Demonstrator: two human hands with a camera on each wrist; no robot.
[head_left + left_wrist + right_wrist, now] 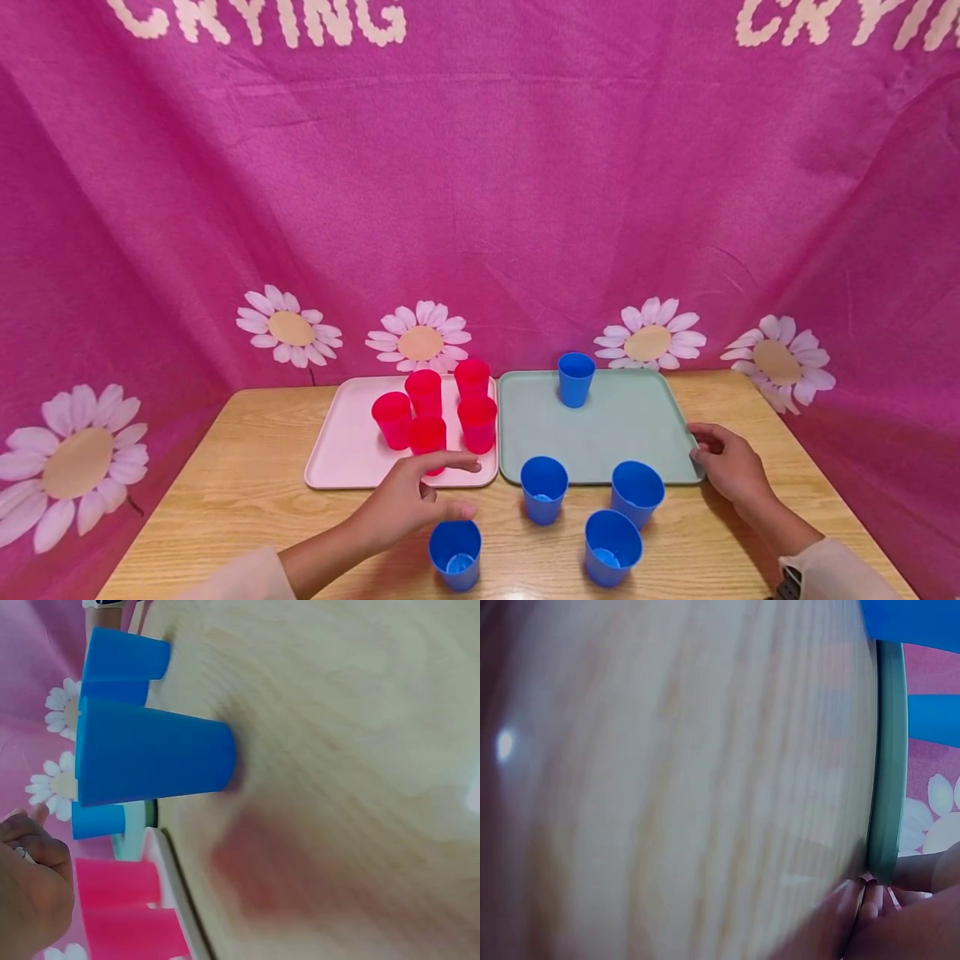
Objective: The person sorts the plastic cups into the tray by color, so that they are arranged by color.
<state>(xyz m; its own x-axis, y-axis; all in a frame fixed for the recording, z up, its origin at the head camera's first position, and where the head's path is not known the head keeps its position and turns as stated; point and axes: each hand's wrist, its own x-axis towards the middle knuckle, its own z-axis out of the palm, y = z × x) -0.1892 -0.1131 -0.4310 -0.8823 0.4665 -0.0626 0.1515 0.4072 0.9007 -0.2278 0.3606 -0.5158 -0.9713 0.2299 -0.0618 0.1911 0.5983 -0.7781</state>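
Note:
My left hand (pixel 420 496) hovers with thumb and fingers apart over the near side of the table, just above a blue cup (pixel 455 557), holding nothing. In the left wrist view that hand (pixel 34 892) shows at the left, apart from the upright blue cup (pixel 154 754). At the right, my right hand (pixel 731 467) grips the edge of the green tray (pixel 622 437) near its front corner. One blue cup (pixel 576 379) stands at the back of this tray. Several red cups (pixel 392 419) stand grouped on the pale pink tray (pixel 341 450), partly behind my left hand.
More blue cups stand upright on the wooden table (pixel 217 483) before the green tray: one (pixel 544 490) at its front left, one (pixel 637 492) at its front right and one (pixel 612 548) nearer me. A pink cloth (pixel 480 208) with daisies hangs behind the table.

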